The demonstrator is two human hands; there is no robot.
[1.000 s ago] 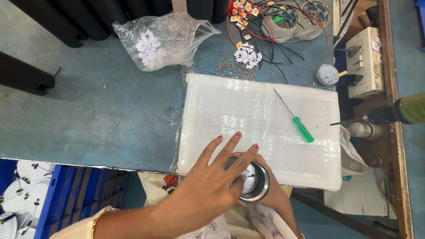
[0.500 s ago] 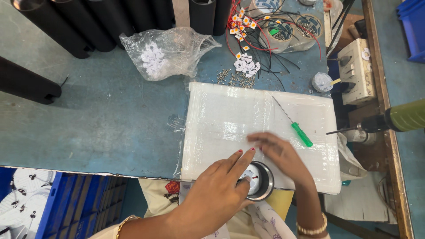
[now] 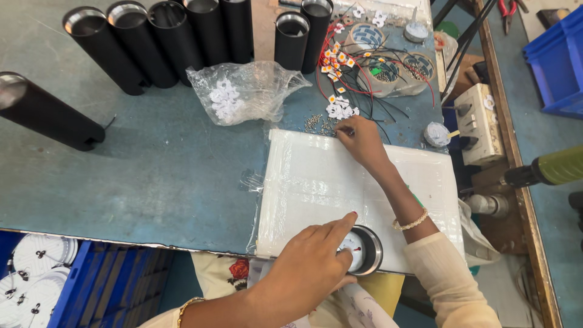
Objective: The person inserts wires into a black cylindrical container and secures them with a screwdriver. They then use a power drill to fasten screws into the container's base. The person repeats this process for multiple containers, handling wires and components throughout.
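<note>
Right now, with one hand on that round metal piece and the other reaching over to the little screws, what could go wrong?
The round metal housing sits at the near edge of the white wrapped pad, steadied only by the left hand; a nudge could tip it off. The right hand picks among loose screws beside tangled red and black wires, so it might snag a wire or scatter screws. The right forearm covers the green screwdriver and could knock it.
</note>
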